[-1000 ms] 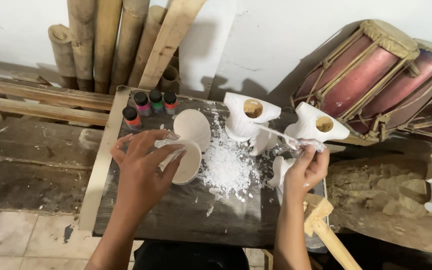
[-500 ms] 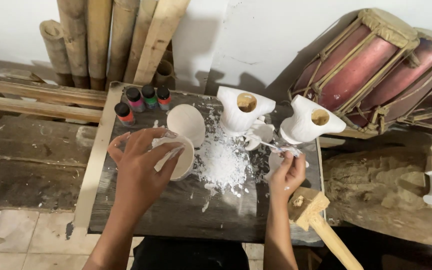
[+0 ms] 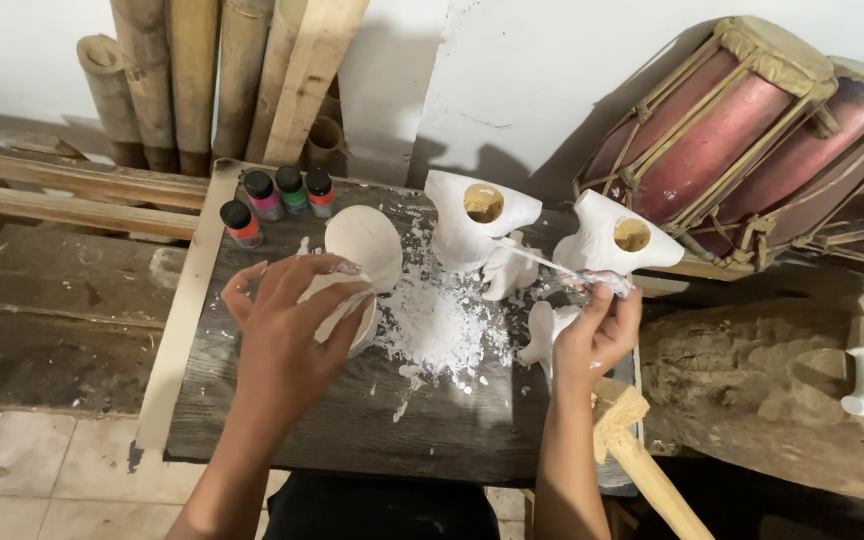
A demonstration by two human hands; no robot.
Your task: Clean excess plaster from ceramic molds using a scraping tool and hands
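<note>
The left hand curls its fingers around a round white plaster piece on the dark wooden board, beside a heap of white chips. The right hand pinches a thin white stick that reaches toward a white hollow carved figure

The single head camera is looking steeply down, close over the board, wall filling the frame's top

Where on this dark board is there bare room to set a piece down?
Bare wood lies along the board's near edge, between the left hand and right hand. The white chips, paint bottles and white figures crowd the middle and far side.
</note>
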